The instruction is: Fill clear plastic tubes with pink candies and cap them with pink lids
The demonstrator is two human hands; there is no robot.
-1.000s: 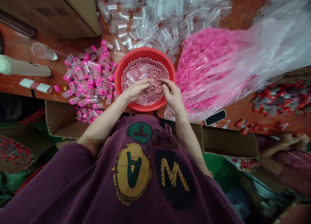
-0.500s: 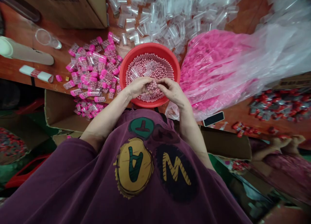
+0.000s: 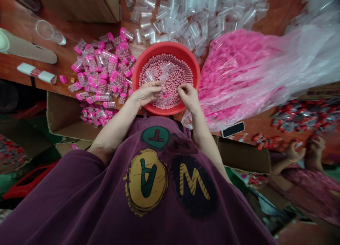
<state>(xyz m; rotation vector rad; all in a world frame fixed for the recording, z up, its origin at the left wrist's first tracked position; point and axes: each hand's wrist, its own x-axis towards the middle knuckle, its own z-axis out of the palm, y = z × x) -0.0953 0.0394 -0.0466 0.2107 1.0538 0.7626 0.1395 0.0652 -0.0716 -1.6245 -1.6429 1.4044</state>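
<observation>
Red basin (image 3: 183,49): centre of the frame, filled with pink beads (image 3: 180,74); loose clear tubes (image 3: 168,68) lie on top.
Left hand (image 3: 145,93): fingers curled around a small bead-filled tube (image 3: 160,90), over the basin's lower middle; a pink cap (image 3: 166,95) shows just beside the fingertips.
Right hand (image 3: 188,95): thumb and fingertips drawn together over the basin's right part, well apart from the left; I can't tell whether they pinch anything.
Spill risk: a cap sitting crooked, or a tilted tube, could let beads out (at least the basin would catch most).
Pile risk: one nudge of the left elbow could send capped tubes (image 3: 98,75), heaped left of centre, over the table edge.
Hard to see: the held tube is mostly behind fingers, so the cap's fit is unclear; the cardboard box (image 3: 87,5), upper left, is cut off.
</observation>
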